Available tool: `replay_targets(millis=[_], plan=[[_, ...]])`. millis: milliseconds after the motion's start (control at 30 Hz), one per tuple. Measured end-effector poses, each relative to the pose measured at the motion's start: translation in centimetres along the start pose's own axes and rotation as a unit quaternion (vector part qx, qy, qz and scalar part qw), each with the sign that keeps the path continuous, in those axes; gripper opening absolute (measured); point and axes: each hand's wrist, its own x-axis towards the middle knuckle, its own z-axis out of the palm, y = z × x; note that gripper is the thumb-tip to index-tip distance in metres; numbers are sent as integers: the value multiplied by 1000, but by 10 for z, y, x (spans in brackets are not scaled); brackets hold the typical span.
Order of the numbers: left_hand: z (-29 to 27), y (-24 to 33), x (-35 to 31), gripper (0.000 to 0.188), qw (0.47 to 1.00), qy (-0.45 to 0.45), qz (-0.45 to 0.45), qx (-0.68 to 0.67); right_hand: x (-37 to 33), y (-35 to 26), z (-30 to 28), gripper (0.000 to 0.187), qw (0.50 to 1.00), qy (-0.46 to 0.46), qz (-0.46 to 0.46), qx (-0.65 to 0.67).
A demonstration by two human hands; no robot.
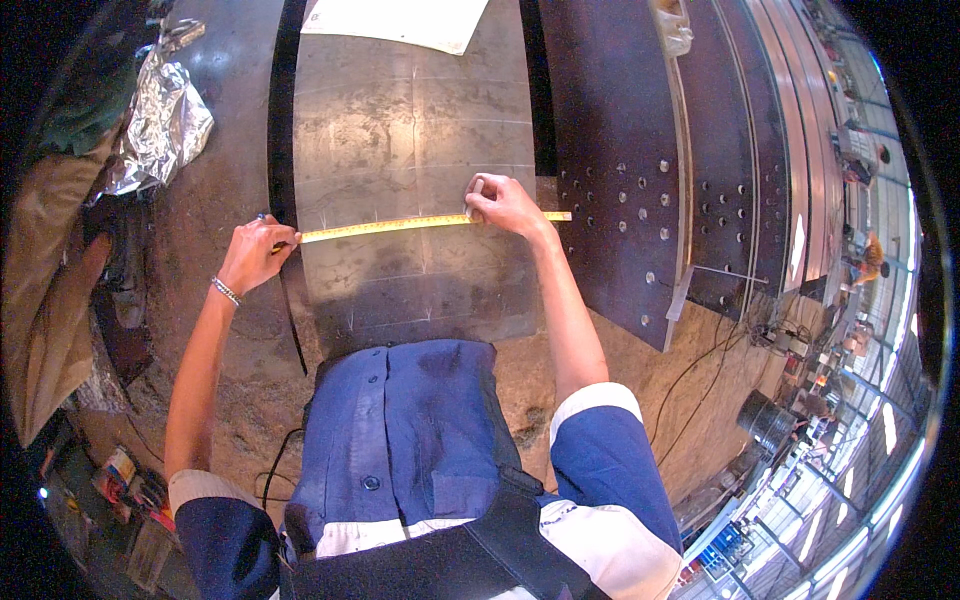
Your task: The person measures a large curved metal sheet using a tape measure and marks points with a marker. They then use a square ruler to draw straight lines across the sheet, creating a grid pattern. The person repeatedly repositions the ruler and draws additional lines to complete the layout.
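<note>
A yellow measuring tape (390,225) lies stretched across a grey steel plate (470,285) in front of me. At the plate's left edge, my left hand (258,254) is closed, pinching that end of the tape; a small yellow and dark bit shows between its fingers. My right hand (508,207) is closed over the tape near the plate's right side, fingertips down at the tape. What those fingertips hold, if anything, is too small to make out. The tape's other end sticks out past my right wrist. Faint light lines and marks run over the plate.
A white sheet (400,18) lies at the plate's far end. Crumpled foil (165,125) is at the left. Dark steel plates with drilled holes (622,200) stand to the right. Cables (690,375) trail over the floor, near a dark drum (768,420). Other people are far off right.
</note>
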Motion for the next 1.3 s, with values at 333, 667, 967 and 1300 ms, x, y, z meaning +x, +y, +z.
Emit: replay_targets(millis=[333,667,967,1300], plan=[[-1,2,1,6,1000,-8,-3,13,0,3,-4,21,999,14,-2,-30],[0,1,0,6,1000,4,-6,1,-4,2,-10,21,999,22,20,-14],[3,-1,1,4,1000,10,8,8,-5,5,-11,24,997,35,2,-62],[6,-5,0,5,1000,20,21,1,-9,10,-15,24,997,42,10,-60]])
